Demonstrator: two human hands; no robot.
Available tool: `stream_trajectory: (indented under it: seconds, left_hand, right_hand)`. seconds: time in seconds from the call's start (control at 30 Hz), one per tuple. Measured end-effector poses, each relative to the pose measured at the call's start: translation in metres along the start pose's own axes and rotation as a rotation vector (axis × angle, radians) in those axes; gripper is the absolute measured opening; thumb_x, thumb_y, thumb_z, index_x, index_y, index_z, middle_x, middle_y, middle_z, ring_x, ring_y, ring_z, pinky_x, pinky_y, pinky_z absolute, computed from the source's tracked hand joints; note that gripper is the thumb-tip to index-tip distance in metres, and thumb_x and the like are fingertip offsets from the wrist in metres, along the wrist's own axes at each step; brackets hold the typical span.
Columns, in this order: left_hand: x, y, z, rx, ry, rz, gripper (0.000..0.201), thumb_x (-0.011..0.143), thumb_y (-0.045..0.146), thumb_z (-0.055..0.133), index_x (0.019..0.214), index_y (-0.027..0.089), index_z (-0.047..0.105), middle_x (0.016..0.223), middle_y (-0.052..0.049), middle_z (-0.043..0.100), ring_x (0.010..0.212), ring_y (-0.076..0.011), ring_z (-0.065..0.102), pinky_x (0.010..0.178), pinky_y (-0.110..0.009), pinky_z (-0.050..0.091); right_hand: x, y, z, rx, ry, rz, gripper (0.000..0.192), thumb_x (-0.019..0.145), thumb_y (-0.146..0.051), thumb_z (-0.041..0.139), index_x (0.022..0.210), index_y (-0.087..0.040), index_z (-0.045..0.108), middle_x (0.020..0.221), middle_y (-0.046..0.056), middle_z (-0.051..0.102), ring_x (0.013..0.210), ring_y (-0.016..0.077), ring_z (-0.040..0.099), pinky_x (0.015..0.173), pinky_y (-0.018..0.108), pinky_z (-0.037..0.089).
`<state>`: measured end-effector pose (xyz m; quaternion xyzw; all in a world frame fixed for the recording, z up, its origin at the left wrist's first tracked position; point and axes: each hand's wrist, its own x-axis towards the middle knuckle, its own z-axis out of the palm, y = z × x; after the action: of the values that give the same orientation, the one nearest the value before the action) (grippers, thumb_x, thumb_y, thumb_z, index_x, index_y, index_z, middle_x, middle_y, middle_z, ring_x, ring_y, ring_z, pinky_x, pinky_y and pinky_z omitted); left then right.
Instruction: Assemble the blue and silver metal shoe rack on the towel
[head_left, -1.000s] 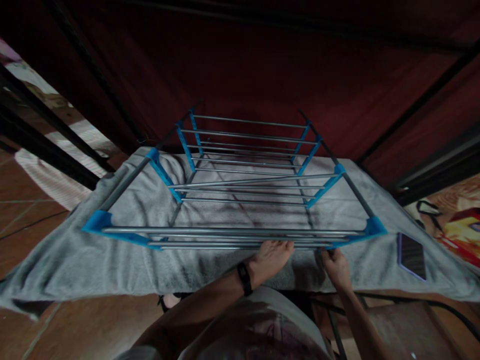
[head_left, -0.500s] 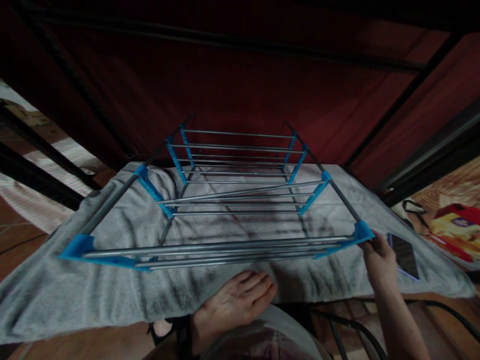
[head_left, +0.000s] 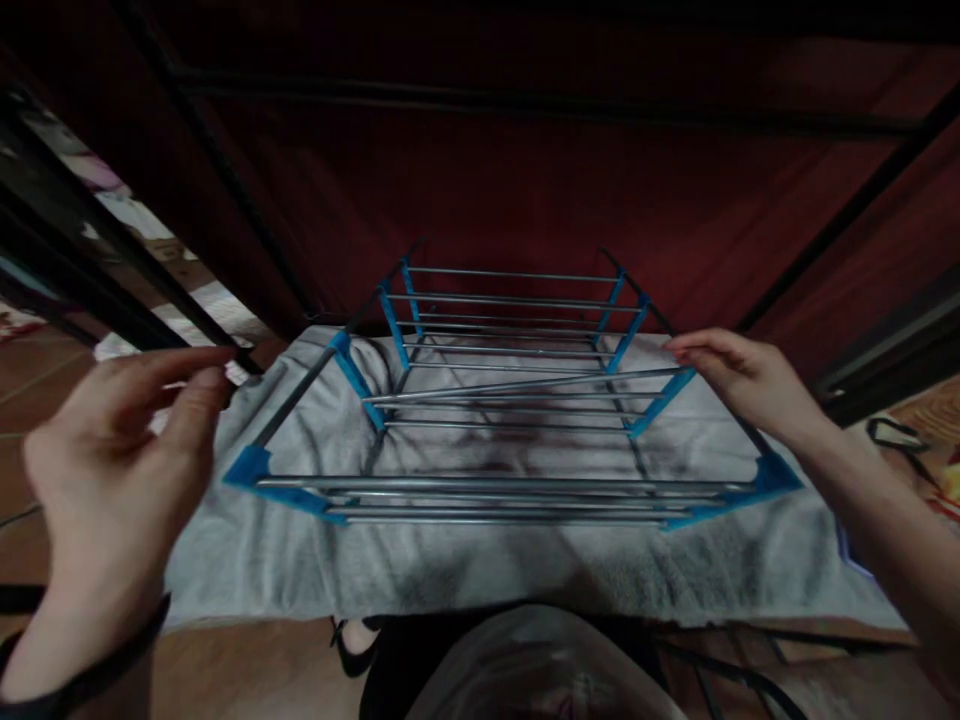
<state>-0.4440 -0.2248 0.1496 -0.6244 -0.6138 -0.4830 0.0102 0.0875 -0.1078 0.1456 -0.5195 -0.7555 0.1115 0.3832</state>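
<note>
A rack (head_left: 480,485) of grey metal tubes and blue plastic brackets lies in front of me, its tiers running away from me. One tube (head_left: 525,385) in the second-nearest tier slants, its right end higher, by a blue bracket (head_left: 660,405). My right hand (head_left: 750,380) reaches over the right side rail, fingers stretched, with the tips just above that bracket; whether they touch it I cannot tell. My left hand (head_left: 120,460) is raised left of the rack, fingers bent and thumb a little apart from the index, with nothing visible in it.
A grey towel-like cloth (head_left: 525,575) covers the surface under the rack. Dark red panels (head_left: 540,180) with black bars stand behind it. A purple-edged flat object (head_left: 853,555) lies at the right, partly behind my forearm. A black curved frame (head_left: 720,665) is low right.
My left hand has risen from the front edge to the far left. My right hand has left the front right bracket and moved back to the second tier. The view has shifted left.
</note>
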Motion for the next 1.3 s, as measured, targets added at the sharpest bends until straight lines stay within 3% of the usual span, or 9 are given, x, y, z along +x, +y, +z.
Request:
stream_trajectory:
  seconds: [0.03, 0.07, 0.2, 0.33, 0.47, 0.6, 0.83, 1.1, 1.3]
  left_hand:
    - [0.014, -0.008, -0.002, 0.023, 0.070, -0.165, 0.037, 0.089, 0.054, 0.056, 0.125, 0.046, 0.064, 0.132, 0.009, 0.066, 0.127, -0.0398, 0.056, 0.104, -0.063, 0.042]
    - [0.026, -0.017, -0.002, 0.016, 0.035, -0.289, 0.035, 0.083, 0.061, 0.062, 0.113, 0.044, 0.069, 0.119, 0.008, 0.072, 0.121, -0.0398, 0.061, 0.101, -0.061, 0.046]
    - [0.065, -0.063, 0.013, -0.183, -0.192, -0.485, 0.045, 0.071, 0.066, 0.072, 0.099, 0.030, 0.072, 0.102, 0.000, 0.075, 0.111, -0.0362, 0.065, 0.099, -0.054, 0.052]
    - [0.080, -0.099, 0.040, -0.369, -0.323, -0.616, 0.044, 0.070, 0.055, 0.080, 0.099, 0.022, 0.071, 0.103, -0.006, 0.073, 0.105, -0.0280, 0.066, 0.085, -0.042, 0.058]
    - [0.089, -0.101, 0.067, -0.492, -0.405, -0.691, 0.048, 0.064, 0.051, 0.087, 0.097, 0.019, 0.071, 0.100, -0.008, 0.073, 0.093, -0.0230, 0.067, 0.073, -0.033, 0.056]
    - [0.098, -0.095, 0.087, -0.533, -0.419, -0.657, 0.051, 0.058, 0.050, 0.088, 0.092, 0.017, 0.071, 0.096, -0.007, 0.072, 0.085, -0.0203, 0.066, 0.071, -0.030, 0.054]
    - [0.106, -0.103, 0.101, -0.479, -0.448, -0.643, 0.040, 0.071, 0.047, 0.077, 0.096, 0.018, 0.067, 0.090, -0.006, 0.074, 0.092, -0.0235, 0.068, 0.073, -0.030, 0.052]
    - [0.102, -0.100, 0.098, -0.477, -0.474, -0.604, 0.039, 0.075, 0.053, 0.071, 0.096, 0.020, 0.067, 0.092, -0.007, 0.074, 0.095, -0.0251, 0.066, 0.074, -0.031, 0.051]
    - [0.101, -0.100, 0.101, -0.581, -0.451, -0.618, 0.028, 0.076, 0.041, 0.072, 0.093, 0.019, 0.065, 0.093, -0.004, 0.070, 0.086, -0.0189, 0.063, 0.074, -0.029, 0.050]
  right_hand:
    - [0.012, -0.003, 0.013, -0.015, -0.060, -0.056, 0.025, 0.094, -0.037, 0.052, 0.108, -0.026, 0.070, 0.106, 0.005, 0.073, 0.097, 0.0240, 0.069, 0.090, 0.043, 0.055]
    - [0.023, -0.005, 0.028, -0.032, -0.123, -0.113, 0.026, 0.094, -0.034, 0.050, 0.108, -0.024, 0.070, 0.107, 0.006, 0.073, 0.097, 0.0234, 0.069, 0.089, 0.041, 0.056]
    - [0.050, -0.022, 0.097, -0.189, -0.396, -0.298, 0.035, 0.092, -0.021, 0.046, 0.120, -0.021, 0.066, 0.123, 0.008, 0.068, 0.113, 0.0230, 0.064, 0.099, 0.038, 0.050]
    - [0.058, -0.046, 0.162, -0.340, -0.607, -0.346, 0.042, 0.095, -0.018, 0.043, 0.134, -0.017, 0.058, 0.135, 0.012, 0.060, 0.123, 0.0236, 0.059, 0.105, 0.037, 0.044]
    - [0.062, -0.068, 0.213, -0.409, -0.700, -0.356, 0.041, 0.097, -0.018, 0.043, 0.135, -0.016, 0.057, 0.138, 0.014, 0.059, 0.125, 0.0239, 0.057, 0.103, 0.036, 0.043]
    - [0.068, -0.086, 0.248, -0.413, -0.730, -0.393, 0.036, 0.098, -0.019, 0.043, 0.130, -0.018, 0.059, 0.133, 0.011, 0.063, 0.119, 0.0231, 0.061, 0.097, 0.033, 0.046]
    - [0.083, -0.103, 0.253, -0.447, -0.690, -0.434, 0.030, 0.101, -0.021, 0.039, 0.123, -0.019, 0.060, 0.120, 0.010, 0.067, 0.100, 0.0219, 0.067, 0.077, 0.029, 0.046]
    - [0.086, -0.110, 0.244, -0.451, -0.651, -0.432, 0.027, 0.104, -0.027, 0.039, 0.120, -0.020, 0.060, 0.119, 0.008, 0.068, 0.104, 0.0217, 0.066, 0.076, 0.027, 0.044]
    - [0.091, -0.109, 0.243, -0.432, -0.619, -0.464, 0.027, 0.104, -0.026, 0.039, 0.123, -0.021, 0.058, 0.121, 0.009, 0.068, 0.104, 0.0213, 0.066, 0.080, 0.028, 0.044]
